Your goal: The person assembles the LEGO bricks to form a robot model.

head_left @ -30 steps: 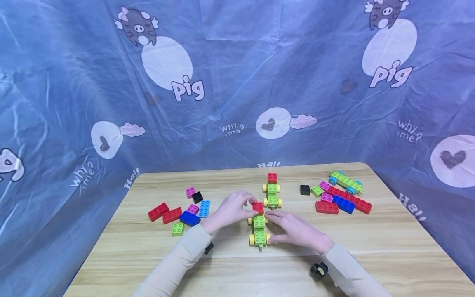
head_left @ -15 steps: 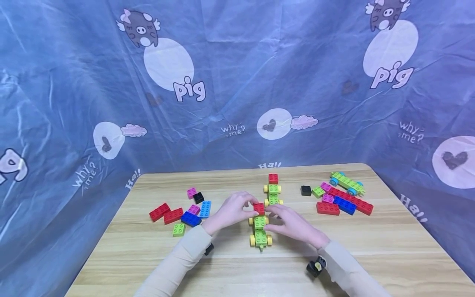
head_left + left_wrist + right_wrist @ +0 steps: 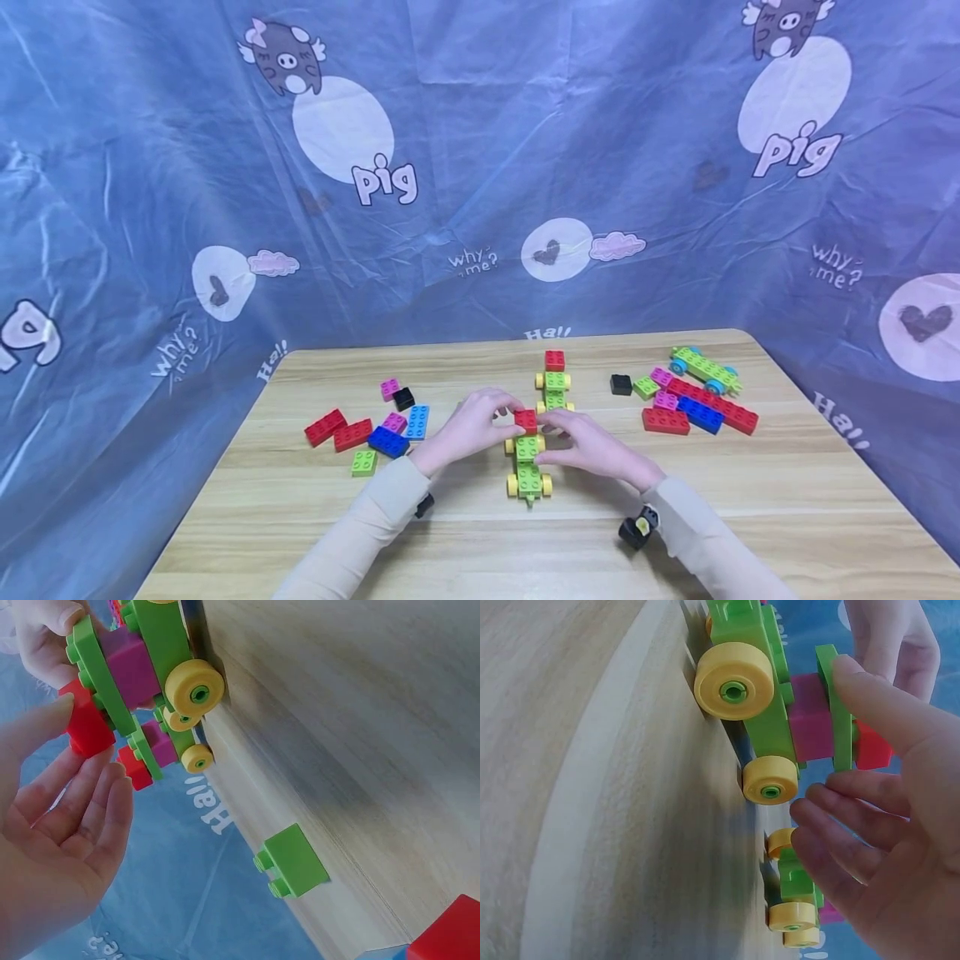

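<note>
In the head view, my left hand (image 3: 476, 429) pinches a red brick (image 3: 526, 421) between thumb and fingers. That brick sits on a light green plate (image 3: 841, 712), stacked over a magenta brick (image 3: 810, 720) on a green toy car base (image 3: 529, 482) with yellow wheels (image 3: 735, 681). From the other side my right hand (image 3: 596, 446) holds the plate, thumb at one end and fingertips at the opposite end. The right wrist view shows its lower fingers loosely bent. Behind stands a similar car (image 3: 555, 382) with a red brick (image 3: 554, 360) on top.
Left on the table are loose red bricks (image 3: 325, 427), a blue brick (image 3: 388, 442), a light blue brick (image 3: 417, 422) and a green brick (image 3: 364, 463). At right lie more bricks (image 3: 666, 421), a black brick (image 3: 621, 384) and a green car base (image 3: 703, 370) with blue wheels.
My right hand has moved up and inward from beside the rear wheel, its thumb now at the green plate. The left hand keeps its pinch on the red brick.
</note>
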A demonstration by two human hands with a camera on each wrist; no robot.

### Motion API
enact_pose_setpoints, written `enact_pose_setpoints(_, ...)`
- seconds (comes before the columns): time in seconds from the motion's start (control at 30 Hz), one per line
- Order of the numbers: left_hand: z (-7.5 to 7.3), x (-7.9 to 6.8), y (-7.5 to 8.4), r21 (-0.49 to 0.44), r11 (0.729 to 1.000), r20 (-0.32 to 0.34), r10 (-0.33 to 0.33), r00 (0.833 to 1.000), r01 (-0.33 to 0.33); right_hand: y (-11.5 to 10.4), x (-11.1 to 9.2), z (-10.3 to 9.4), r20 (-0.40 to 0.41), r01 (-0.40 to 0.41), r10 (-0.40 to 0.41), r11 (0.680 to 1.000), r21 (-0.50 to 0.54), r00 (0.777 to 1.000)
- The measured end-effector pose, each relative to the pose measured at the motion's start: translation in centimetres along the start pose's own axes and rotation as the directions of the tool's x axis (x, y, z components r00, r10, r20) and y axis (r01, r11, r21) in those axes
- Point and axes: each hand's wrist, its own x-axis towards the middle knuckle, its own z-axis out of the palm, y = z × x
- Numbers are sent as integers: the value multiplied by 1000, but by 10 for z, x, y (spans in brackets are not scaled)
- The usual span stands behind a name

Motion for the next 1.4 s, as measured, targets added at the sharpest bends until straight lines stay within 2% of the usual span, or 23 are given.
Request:
enact_pose_setpoints(0.2,1,0,-1,-15,1000,-10,6,1000,-6,2,1,1,-7,-7,8,999,52,1000)
enact_pose_setpoints(0.43,2,-1,1,-20,1000,-18,-9,1000,9,0,0,0,-6,-4,4,999,35,1000)
enact_pose_setpoints(0.87,2,-2,6,54,999,-32,6,999,-5,5,2,2,-12,33,-33,999,31,999)
enact_pose_setpoints(1.17,6,-3,5,69,997,-76,35,996,-30,5,2,3,-23,28,-28,1000,13,999)
enact_pose_setpoints(1.4,3,-1,5,75,997,-29,12,1000,-10,6,1,4,-32,28,-28,1000,2,999)
